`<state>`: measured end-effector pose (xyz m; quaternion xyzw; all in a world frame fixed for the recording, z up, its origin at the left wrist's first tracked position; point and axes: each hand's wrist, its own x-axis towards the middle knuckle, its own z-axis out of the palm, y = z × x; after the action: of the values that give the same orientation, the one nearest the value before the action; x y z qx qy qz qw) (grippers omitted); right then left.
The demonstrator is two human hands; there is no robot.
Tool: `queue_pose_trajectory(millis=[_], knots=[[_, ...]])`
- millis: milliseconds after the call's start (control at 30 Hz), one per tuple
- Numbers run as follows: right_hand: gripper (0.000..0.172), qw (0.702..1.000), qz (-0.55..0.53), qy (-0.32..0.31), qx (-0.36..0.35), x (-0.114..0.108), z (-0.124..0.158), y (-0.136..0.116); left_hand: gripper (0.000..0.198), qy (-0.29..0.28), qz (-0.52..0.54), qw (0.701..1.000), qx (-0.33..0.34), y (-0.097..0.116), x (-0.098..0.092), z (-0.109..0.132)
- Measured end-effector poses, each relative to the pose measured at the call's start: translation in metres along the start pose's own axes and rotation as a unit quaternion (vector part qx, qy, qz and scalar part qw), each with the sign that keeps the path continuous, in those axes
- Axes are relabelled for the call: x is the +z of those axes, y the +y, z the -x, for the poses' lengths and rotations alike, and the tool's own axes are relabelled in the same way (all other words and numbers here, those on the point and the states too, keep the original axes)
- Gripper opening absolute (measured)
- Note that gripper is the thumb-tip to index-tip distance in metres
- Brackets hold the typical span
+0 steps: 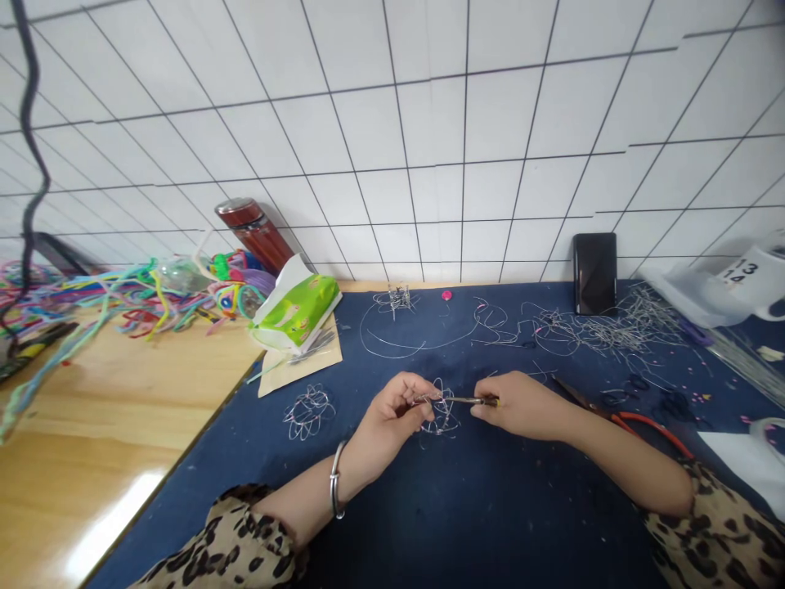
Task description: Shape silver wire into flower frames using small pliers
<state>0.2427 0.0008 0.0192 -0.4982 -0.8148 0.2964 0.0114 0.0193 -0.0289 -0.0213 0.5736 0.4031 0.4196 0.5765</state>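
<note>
My left hand (401,409) pinches a looped silver wire piece (442,419) with small pink beads, held above the dark blue mat. In my right hand (521,402) is a pair of slim pliers (469,400), its jaws pointing left and touching the wire near my left fingertips. The plier handles are mostly hidden in my fist. A second looped wire piece (309,411) lies on the mat to the left of my left hand. Near my right forearm rest scissors with orange handles (653,429).
A dark blue mat (392,507) covers the table. At the back are a clear small box (400,298), a pink button-like piece (446,295), tangled wire (613,327) and a black phone (594,274). To the left are a tissue pack (300,315), a red flask (256,233) and colourful pipe cleaners (153,298).
</note>
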Motion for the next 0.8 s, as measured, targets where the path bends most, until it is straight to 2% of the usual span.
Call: queue_pose_trajectory(millis=[800], knots=[[0.025,1.0,0.015,0.0,0.003,0.0035,-0.0021,-0.0006,0.013,-0.027,0.004,1.0,-0.016,0.0051,0.0001,-0.001]])
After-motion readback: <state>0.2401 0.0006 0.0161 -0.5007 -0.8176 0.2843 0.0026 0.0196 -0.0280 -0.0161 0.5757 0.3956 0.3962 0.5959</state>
